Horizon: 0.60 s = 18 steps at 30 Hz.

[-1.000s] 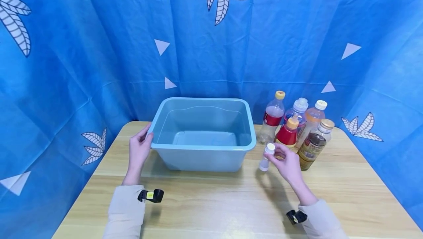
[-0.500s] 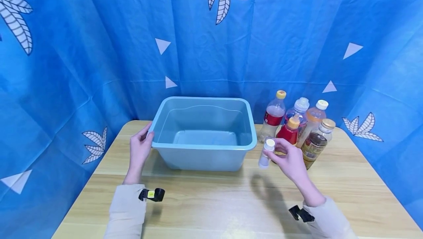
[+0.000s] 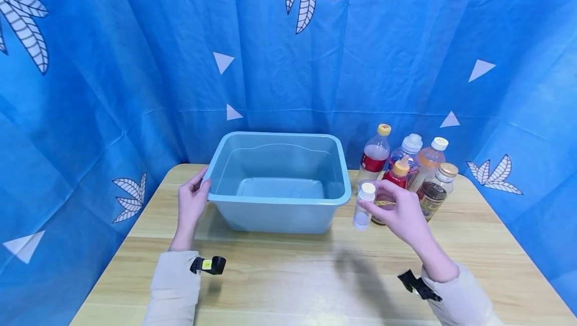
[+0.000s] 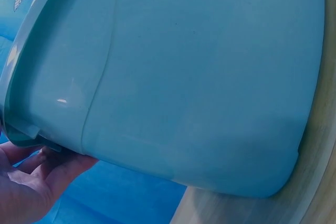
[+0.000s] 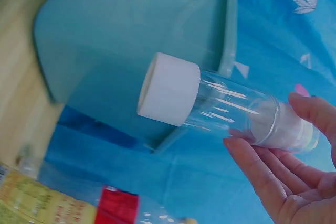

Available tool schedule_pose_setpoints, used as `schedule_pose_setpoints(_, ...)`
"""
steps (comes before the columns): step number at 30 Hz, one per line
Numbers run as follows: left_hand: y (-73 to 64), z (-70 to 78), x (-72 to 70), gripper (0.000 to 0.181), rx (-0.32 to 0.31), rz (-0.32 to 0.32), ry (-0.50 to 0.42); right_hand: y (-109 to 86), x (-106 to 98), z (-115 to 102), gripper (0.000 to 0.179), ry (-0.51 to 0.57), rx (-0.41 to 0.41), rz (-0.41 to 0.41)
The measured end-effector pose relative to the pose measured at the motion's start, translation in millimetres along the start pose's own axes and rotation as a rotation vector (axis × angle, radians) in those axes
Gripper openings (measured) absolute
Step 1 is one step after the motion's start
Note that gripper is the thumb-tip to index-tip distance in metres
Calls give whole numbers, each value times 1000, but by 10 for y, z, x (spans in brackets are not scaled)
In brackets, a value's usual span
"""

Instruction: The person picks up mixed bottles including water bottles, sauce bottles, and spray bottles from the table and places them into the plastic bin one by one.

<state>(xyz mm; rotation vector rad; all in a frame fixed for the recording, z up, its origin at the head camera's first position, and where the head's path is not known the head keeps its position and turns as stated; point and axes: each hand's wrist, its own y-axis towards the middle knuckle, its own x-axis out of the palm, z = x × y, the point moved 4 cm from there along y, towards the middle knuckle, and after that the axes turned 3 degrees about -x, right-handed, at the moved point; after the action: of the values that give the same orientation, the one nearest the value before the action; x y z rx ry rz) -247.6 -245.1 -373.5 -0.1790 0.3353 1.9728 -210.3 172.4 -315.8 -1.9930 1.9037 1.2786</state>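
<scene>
Wears a long, off-white left sleeve (image 3: pixel 173 288) and a matching right sleeve (image 3: pixel 464 298), both plain and lightly creased. Leaves the left hand (image 3: pixel 191 203) and the right hand (image 3: pixel 403 215) bare. Carries a black left band (image 3: pixel 196 265) at the sleeve's inner edge, with a yellow label (image 3: pixel 206 264), marked too finely to read, and a rounded black block (image 3: pixel 218 265) at the end. Has a black right band (image 3: pixel 420 287) too, angular, jutting beyond the fabric.
</scene>
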Motion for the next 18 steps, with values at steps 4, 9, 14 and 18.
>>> schedule_pose_setpoints(4,3,6,4,37,-6,6,-6,32,-41,-98,32,7,-11,-35)
schedule_pose_setpoints(9,18,-56,4,39,58,4,-60,72,-73,-224,37,18,-29,-65)
schedule_pose_setpoints(14,-6,-32,-7,40,71,-7,-79,117,-80,-368,39,36,-78,-78)
schedule_pose_setpoints(18,43,-87,-3,40,54,-5,-40,166,-72,-463,34,68,-92,-88)
